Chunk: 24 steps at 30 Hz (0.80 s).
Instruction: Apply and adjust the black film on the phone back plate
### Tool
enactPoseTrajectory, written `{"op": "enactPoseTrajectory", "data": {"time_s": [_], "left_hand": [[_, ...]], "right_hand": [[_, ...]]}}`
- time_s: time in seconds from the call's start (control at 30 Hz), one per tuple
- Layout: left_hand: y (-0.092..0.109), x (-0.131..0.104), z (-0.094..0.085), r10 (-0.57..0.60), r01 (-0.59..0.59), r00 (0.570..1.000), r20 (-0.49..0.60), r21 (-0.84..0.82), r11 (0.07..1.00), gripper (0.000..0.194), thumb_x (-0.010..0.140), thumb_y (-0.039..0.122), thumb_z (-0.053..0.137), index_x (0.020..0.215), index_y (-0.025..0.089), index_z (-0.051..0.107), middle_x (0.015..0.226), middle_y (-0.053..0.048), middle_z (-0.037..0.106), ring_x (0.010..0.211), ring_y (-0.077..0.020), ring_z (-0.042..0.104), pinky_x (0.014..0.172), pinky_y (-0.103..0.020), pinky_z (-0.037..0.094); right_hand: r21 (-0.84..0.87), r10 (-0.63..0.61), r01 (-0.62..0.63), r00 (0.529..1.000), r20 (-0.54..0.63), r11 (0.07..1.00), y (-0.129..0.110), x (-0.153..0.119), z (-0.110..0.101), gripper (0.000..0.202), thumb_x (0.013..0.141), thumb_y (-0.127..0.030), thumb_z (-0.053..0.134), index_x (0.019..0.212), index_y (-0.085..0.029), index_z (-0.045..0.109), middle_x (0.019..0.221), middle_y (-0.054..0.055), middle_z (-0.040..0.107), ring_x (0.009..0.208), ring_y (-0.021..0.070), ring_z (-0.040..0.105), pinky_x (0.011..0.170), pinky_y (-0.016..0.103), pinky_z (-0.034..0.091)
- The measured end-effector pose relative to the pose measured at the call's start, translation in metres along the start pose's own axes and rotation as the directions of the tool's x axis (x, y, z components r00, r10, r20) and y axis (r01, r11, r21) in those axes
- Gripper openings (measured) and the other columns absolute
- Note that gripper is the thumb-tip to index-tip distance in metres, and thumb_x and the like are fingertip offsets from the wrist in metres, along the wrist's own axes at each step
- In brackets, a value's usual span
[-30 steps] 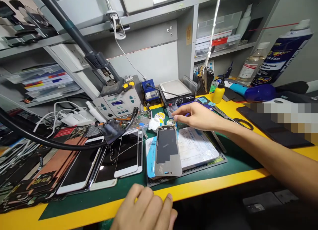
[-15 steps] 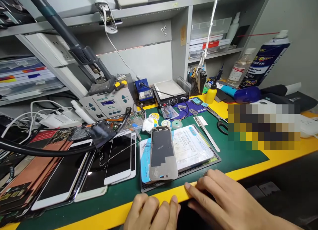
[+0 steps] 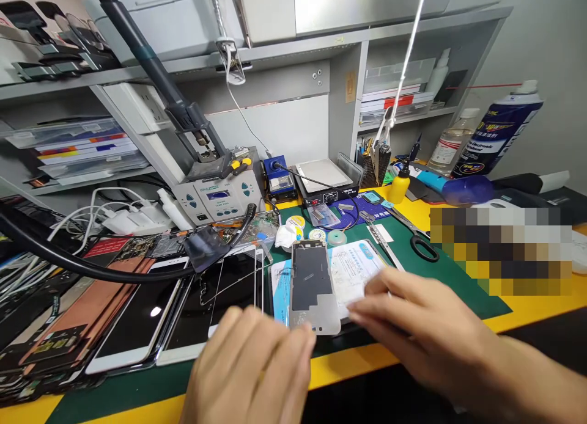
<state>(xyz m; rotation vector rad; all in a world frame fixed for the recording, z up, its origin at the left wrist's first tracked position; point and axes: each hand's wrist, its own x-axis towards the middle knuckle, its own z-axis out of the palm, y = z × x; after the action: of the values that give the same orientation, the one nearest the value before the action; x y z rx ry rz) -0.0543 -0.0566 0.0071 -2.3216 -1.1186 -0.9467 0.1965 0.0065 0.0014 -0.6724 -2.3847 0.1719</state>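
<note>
A phone screen panel point(image 3: 316, 283) lies with its grey and dark back up on a white-and-blue printed box point(image 3: 358, 271), tilted slightly toward me. My left hand point(image 3: 250, 366) hovers at the panel's lower left corner, fingers curled in and thumb side close to its bottom edge; contact cannot be made out. To the panel's right, my right hand point(image 3: 413, 326) hangs over the front of the box with its fingers bent and loosely apart. Nothing shows in either hand, and both are a little blurred.
Phone screens point(image 3: 132, 320) and copper-coloured plates point(image 3: 87, 296) lie at left under a black hose point(image 3: 92, 275). Behind stand a grey heat station point(image 3: 220, 198) and a heating plate point(image 3: 325, 176). Scissors point(image 3: 413, 231), a yellow bottle point(image 3: 400, 184) and a spray can point(image 3: 498, 131) are at right.
Both hands have lifted off the table's yellow front edge and moved forward, one to each side of the panel. The view has shifted, so the bench appears further right and slightly lower.
</note>
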Motion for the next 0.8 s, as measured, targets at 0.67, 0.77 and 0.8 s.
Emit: {"op": "enactPoseTrajectory", "data": {"time_s": [0.67,0.77,0.8], "left_hand": [[-0.066,0.061,0.017,-0.148,0.225,0.923,0.354,-0.187,0.956,0.019,0.099,0.012,0.057,0.092,0.021,0.071,0.087,0.001,0.069,0.08,-0.015,0.064,0.071,-0.028,0.049],[-0.061,0.056,0.006,-0.142,0.204,0.944,0.299,-0.19,0.96,0.02,0.102,0.013,0.055,0.087,0.02,0.066,0.082,0.001,0.066,0.076,-0.0145,0.061,0.07,-0.029,0.048],[-0.057,0.052,0.002,-0.124,0.18,0.954,0.274,-0.191,0.965,0.02,0.102,0.014,0.054,0.087,0.02,0.065,0.081,0.001,0.065,0.076,-0.0146,0.06,0.071,-0.03,0.048]], "right_hand": [[-0.091,0.139,-0.108,0.874,0.465,0.99,0.036,0.095,-0.014,0.021,0.105,-0.033,0.069,0.118,-0.017,0.072,0.117,0.006,0.076,0.099,0.0222,0.075,0.088,0.043,0.064],[-0.076,0.235,-0.224,0.873,0.427,0.972,0.044,0.094,-0.018,0.025,0.104,-0.035,0.07,0.123,-0.018,0.071,0.123,0.008,0.074,0.103,0.0235,0.074,0.089,0.045,0.063],[-0.073,0.278,-0.272,0.869,0.409,0.959,0.047,0.094,-0.019,0.026,0.104,-0.035,0.069,0.124,-0.018,0.07,0.125,0.008,0.074,0.104,0.024,0.074,0.09,0.045,0.063]]}}
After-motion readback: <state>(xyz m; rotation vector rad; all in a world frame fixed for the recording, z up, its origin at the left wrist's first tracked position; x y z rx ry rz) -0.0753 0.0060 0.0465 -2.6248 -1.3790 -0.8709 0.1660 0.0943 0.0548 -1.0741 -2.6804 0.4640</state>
